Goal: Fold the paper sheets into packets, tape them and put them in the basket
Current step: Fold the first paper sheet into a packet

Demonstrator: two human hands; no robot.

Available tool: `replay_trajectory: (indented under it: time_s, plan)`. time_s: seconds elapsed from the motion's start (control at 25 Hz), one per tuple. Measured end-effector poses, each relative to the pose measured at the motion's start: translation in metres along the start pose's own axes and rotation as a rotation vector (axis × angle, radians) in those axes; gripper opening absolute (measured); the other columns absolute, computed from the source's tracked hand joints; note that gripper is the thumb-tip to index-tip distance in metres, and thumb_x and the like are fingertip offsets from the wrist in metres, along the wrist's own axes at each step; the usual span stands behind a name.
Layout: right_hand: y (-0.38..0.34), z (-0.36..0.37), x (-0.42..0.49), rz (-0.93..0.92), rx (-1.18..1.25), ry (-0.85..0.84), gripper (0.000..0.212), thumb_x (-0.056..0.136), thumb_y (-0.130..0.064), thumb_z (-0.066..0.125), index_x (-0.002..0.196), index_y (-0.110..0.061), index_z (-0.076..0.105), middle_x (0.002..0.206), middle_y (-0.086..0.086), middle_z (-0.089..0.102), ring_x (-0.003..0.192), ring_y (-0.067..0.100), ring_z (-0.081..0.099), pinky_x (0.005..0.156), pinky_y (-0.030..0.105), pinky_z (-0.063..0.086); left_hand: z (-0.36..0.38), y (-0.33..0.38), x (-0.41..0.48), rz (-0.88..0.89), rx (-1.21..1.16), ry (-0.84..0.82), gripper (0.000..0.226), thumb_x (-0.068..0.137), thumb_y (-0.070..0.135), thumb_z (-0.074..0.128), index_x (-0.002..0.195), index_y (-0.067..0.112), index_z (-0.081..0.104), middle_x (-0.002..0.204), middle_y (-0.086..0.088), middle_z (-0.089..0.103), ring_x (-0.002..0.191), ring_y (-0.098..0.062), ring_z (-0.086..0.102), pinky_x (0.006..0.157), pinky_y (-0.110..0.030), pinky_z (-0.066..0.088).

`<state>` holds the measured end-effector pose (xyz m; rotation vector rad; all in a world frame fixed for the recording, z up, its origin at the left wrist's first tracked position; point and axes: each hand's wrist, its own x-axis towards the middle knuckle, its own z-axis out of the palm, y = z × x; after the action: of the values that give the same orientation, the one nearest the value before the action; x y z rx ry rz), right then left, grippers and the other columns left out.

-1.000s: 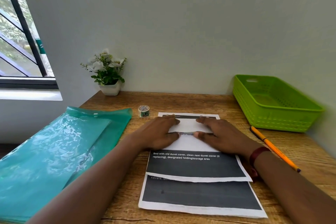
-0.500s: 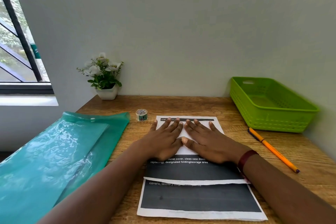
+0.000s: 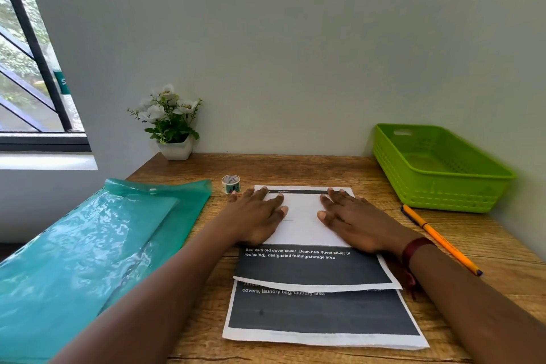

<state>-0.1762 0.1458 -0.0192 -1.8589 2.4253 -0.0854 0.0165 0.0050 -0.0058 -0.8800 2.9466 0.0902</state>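
Two printed paper sheets lie stacked on the wooden table. The top sheet [image 3: 313,270] has its far part folded toward me, showing a white flap [image 3: 301,216]. My left hand [image 3: 254,217] presses flat on the flap's left side, fingers straight. On the flap's right side my right hand [image 3: 354,220] also lies flat with spread fingers. The lower sheet [image 3: 322,316] sticks out toward me beneath the top one. A small tape roll [image 3: 230,184] stands just left of the sheets. The green basket [image 3: 407,186] stands at the back right with nothing visible inside.
A teal plastic folder [image 3: 97,239] covers the table's left side and overhangs its edge. An orange pencil [image 3: 440,238] lies between the sheets and the basket. A small potted white flower [image 3: 172,124] stands against the wall at the back left.
My hands first pinched the flap and brought it down, met at its middle, then slid apart outward; now they lie flat on its left and right sides.
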Motion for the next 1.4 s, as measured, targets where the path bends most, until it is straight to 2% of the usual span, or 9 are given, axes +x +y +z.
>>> replay_trajectory:
  time_s: [0.2,0.36,0.6,0.84,1.04,1.16,1.28,1.4]
  plan:
    - [0.006,0.0,0.003,-0.007,0.035,0.022,0.062,0.096,-0.06,0.018,0.151,-0.033,0.015,0.161,0.003,0.002,0.148,0.018,0.002,0.12,0.038,0.01,-0.001,-0.007,0.006,0.039,-0.011,0.055,0.054,0.101,0.051,0.023,0.151,0.03,0.024,0.159,-0.014,0.017,0.148,-0.027,0.009,0.118,-0.053,0.013]
    - [0.01,0.001,0.0,0.001,0.026,0.098,0.062,0.094,-0.062,0.024,0.149,-0.033,0.023,0.16,0.0,0.017,0.146,0.02,0.016,0.117,0.04,0.019,-0.001,-0.021,0.006,0.151,-0.096,0.116,0.057,0.098,0.052,0.035,0.147,0.023,0.036,0.149,-0.011,0.04,0.14,-0.023,0.031,0.112,-0.039,0.029]
    - [0.016,0.0,0.003,0.012,0.146,0.189,0.068,0.088,-0.065,0.042,0.146,-0.031,0.031,0.143,-0.004,0.038,0.133,0.017,0.03,0.111,0.039,0.028,-0.001,-0.027,0.009,0.092,-0.203,0.169,0.068,0.089,0.064,0.046,0.147,0.031,0.035,0.141,0.001,0.042,0.129,-0.017,0.04,0.107,-0.038,0.037]
    - [0.014,-0.001,0.003,0.009,0.244,0.244,0.073,0.082,-0.062,0.056,0.145,-0.032,0.034,0.13,-0.002,0.037,0.127,0.016,0.033,0.108,0.037,0.031,0.0,-0.027,0.011,0.089,-0.221,0.205,0.073,0.083,0.067,0.051,0.145,0.032,0.036,0.135,0.002,0.04,0.123,-0.016,0.04,0.103,-0.038,0.04]
    - [0.012,-0.002,0.002,-0.029,0.262,0.398,0.076,0.074,-0.058,0.069,0.139,-0.03,0.042,0.121,-0.003,0.036,0.122,0.016,0.034,0.105,0.03,0.031,-0.002,-0.025,0.009,0.156,-0.265,0.355,0.071,0.079,0.06,0.065,0.14,0.034,0.042,0.119,0.007,0.037,0.109,-0.011,0.041,0.09,-0.026,0.037]
    - [0.012,-0.004,0.002,-0.035,0.252,0.462,0.074,0.074,-0.053,0.072,0.138,-0.029,0.043,0.121,-0.001,0.039,0.12,0.016,0.036,0.099,0.024,0.03,-0.004,-0.024,0.009,0.17,-0.354,0.499,0.065,0.075,0.05,0.075,0.133,0.029,0.053,0.112,0.01,0.04,0.102,-0.006,0.042,0.089,-0.025,0.037]
    - [0.013,-0.007,0.003,-0.072,0.286,0.565,0.066,0.078,-0.04,0.073,0.137,-0.026,0.046,0.116,0.001,0.043,0.115,0.019,0.042,0.097,0.027,0.034,-0.006,-0.022,0.009,0.142,-0.47,0.652,0.055,0.073,0.041,0.079,0.123,0.025,0.062,0.108,0.011,0.049,0.1,-0.006,0.049,0.086,-0.025,0.04]
    - [0.014,-0.008,0.004,-0.097,0.291,0.672,0.06,0.082,-0.028,0.072,0.137,-0.02,0.049,0.107,-0.003,0.042,0.105,0.014,0.042,0.091,0.024,0.034,-0.009,-0.02,0.007,0.149,-0.539,0.754,0.046,0.072,0.031,0.082,0.115,0.02,0.068,0.101,0.012,0.054,0.093,-0.004,0.053,0.075,-0.014,0.04]
